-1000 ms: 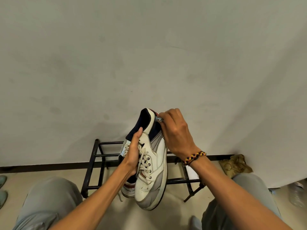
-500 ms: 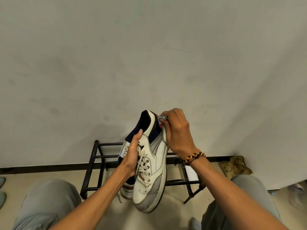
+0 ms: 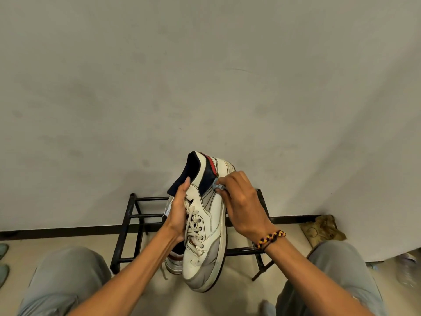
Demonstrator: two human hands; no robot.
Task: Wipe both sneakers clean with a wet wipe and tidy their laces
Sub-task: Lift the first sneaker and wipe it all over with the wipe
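Observation:
A white and grey sneaker [image 3: 210, 226] with a navy collar and a red heel stripe is held up in front of the wall, heel up and toe down. My left hand [image 3: 178, 214] grips it at the tongue and laces, thumb on the collar. My right hand [image 3: 241, 206] pinches a small crumpled grey wet wipe [image 3: 217, 186] against the navy panel on the sneaker's side. Behind it, the second sneaker [image 3: 174, 258] sits on the shoe rack, mostly hidden, with a lace hanging down.
A black metal shoe rack [image 3: 127, 229] stands on the floor against the wall. A crumpled olive cloth [image 3: 322, 229] lies at the wall's foot on the right. My knees in grey trousers [image 3: 59, 277] flank the scene. Green slippers [image 3: 3, 261] show at the left edge.
My right hand with the wipe has slid down from the heel top to the navy side panel, uncovering the red stripe. The sneaker has turned slightly; my left hand keeps its grip.

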